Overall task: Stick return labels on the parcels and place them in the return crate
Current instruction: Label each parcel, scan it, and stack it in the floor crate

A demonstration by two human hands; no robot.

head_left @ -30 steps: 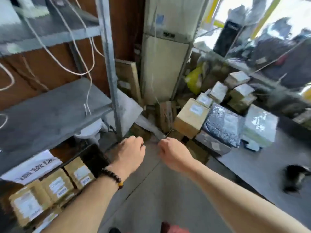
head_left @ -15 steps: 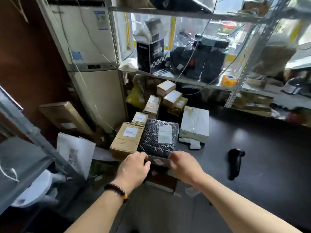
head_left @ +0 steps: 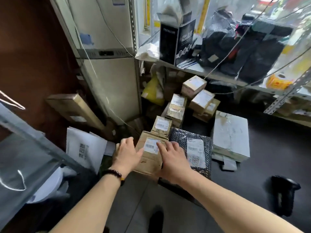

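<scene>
Beyond the fingers [head_left: 129,142] we see a pale, tall cabinet-like unit [head_left: 109,78] with a dark vent strip across its middle and a thin white cable [head_left: 101,76] trailing down its front. Left of the fingers a dark reddish-brown wall [head_left: 33,56] rises, and a grey metal shelf [head_left: 25,158] juts in at the near left. Far beyond and to the right of the fingers, a slotted-angle metal rack [head_left: 284,98] stands before a window [head_left: 218,7] that lets in bright daylight. Right of the fingers stretches a dark bench [head_left: 272,157]. Below the fingers we see grey floor [head_left: 134,207].
</scene>
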